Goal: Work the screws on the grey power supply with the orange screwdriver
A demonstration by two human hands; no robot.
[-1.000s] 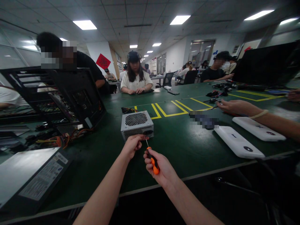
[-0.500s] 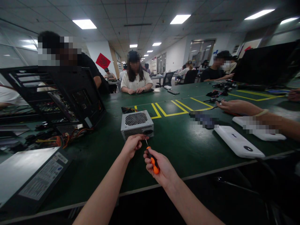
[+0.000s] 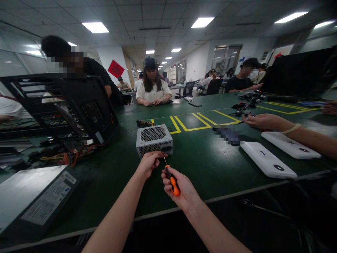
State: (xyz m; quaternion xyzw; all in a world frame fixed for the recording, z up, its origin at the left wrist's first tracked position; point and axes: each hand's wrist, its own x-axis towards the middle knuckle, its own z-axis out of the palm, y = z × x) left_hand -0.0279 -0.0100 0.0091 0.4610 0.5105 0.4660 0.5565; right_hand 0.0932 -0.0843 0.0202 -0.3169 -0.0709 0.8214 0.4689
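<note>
In the head view, a grey computer power supply [image 3: 153,136] with a honeycomb fan grille sits on the green table. My right hand [image 3: 183,188] is closed around the orange and black handle of a screwdriver [image 3: 173,182]. Its thin shaft points up and away, with the tip close to the lower front of the power supply. At that tip, my left hand [image 3: 150,163] is closed in a pinch against the near face of the power supply. Whatever lies between those fingertips is too small to make out.
An open black computer case [image 3: 86,105] stands at the left, with loose coloured cables [image 3: 71,154] beneath it. Nearer is a second power supply [image 3: 47,196] bearing a label. White devices [image 3: 265,160] lie at right, beside another person's hand [image 3: 260,121]. People sit across the table.
My hands and the power supply keep their places; the screwdriver handle looks slightly turned. A person behind the computer case has shifted a little to the left.
</note>
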